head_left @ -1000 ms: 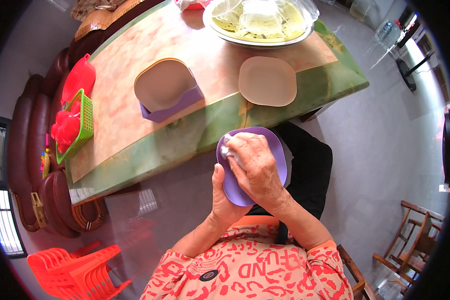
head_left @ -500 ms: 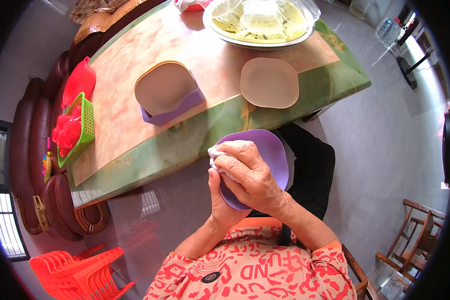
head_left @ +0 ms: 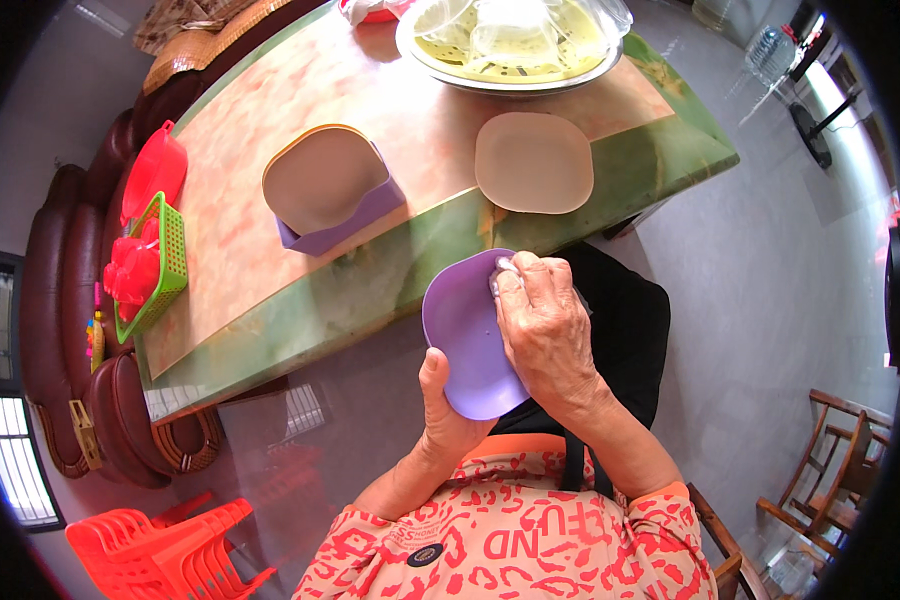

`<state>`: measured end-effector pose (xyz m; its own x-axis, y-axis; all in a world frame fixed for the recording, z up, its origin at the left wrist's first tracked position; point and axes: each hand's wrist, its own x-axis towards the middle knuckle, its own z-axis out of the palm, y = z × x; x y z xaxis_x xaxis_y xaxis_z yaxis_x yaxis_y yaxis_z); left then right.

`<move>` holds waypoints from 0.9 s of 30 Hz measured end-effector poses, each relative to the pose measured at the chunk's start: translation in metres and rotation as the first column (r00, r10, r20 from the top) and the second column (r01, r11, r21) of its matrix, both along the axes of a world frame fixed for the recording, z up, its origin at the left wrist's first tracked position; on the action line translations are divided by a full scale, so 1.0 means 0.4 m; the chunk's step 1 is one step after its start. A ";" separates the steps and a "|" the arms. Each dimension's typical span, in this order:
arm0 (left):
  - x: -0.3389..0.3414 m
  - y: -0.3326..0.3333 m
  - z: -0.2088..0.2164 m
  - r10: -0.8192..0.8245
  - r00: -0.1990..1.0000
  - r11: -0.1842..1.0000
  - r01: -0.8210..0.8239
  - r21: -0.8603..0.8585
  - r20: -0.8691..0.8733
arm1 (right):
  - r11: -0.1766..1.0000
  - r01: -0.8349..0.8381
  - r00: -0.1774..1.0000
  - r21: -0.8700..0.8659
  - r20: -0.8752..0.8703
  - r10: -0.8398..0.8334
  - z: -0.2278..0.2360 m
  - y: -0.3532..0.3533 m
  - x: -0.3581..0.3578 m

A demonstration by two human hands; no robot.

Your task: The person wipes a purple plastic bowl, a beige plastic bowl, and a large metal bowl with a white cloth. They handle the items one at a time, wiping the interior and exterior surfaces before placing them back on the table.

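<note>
A shallow purple plate (head_left: 462, 335) with rounded corners is held over my lap, its inside facing up. My left hand (head_left: 448, 418) grips the plate's near left edge, thumb along the rim and the fingers hidden beneath. Closed around a crumpled white cloth (head_left: 503, 268), my right hand (head_left: 552, 335) presses it at the plate's far right rim. On the table just ahead lies a beige plate (head_left: 534, 163) of the same shape. To its left, a purple holder (head_left: 355, 222) has a stack of similar plates in it, a beige one (head_left: 320, 180) on top.
The marble-patterned table (head_left: 270, 330) has its green edge ahead of me. On it are a wide basin (head_left: 515, 80) with a yellow strainer and clear plastic, a green basket (head_left: 173, 255) with red items, and a red bowl (head_left: 156, 175). Red plastic stools (head_left: 170, 545) and a wooden chair (head_left: 835, 480) stand nearby.
My right hand with the cloth has moved from the plate's left rim across to its right rim. The inside of the plate now shows more, and the plate has shifted slightly left.
</note>
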<state>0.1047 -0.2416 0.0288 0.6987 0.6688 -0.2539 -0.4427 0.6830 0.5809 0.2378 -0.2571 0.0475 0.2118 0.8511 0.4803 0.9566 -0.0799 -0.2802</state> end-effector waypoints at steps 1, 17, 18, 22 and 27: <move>0.000 0.000 -0.001 0.008 1.000 1.000 -0.008 0.000 -0.013 | 1.000 -0.006 1.000 -0.027 -0.003 0.006 0.000 -0.008 0.001; 0.013 0.017 -0.002 0.071 0.995 0.997 -0.069 -0.038 0.065 | 0.986 -0.166 0.946 0.016 -0.279 0.163 0.032 -0.027 -0.006; 0.010 0.017 -0.004 0.073 0.997 0.997 -0.072 -0.033 0.038 | 0.978 -0.206 0.926 0.037 -0.317 0.207 0.033 -0.023 -0.011; 0.002 0.012 -0.001 0.033 0.994 0.988 -0.017 -0.151 0.107 | 0.935 -0.340 0.864 0.104 -0.357 0.354 0.011 -0.018 -0.033; -0.011 0.011 -0.025 0.057 0.997 0.991 -0.051 -0.121 0.051 | 0.861 -0.488 0.745 0.146 -0.445 0.498 0.004 -0.039 -0.044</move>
<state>0.1003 -0.2370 0.0188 0.6775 0.6732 -0.2964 -0.5097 0.7202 0.4707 0.2201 -0.2728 0.0491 -0.0392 0.8900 0.4542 0.6240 0.3768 -0.6846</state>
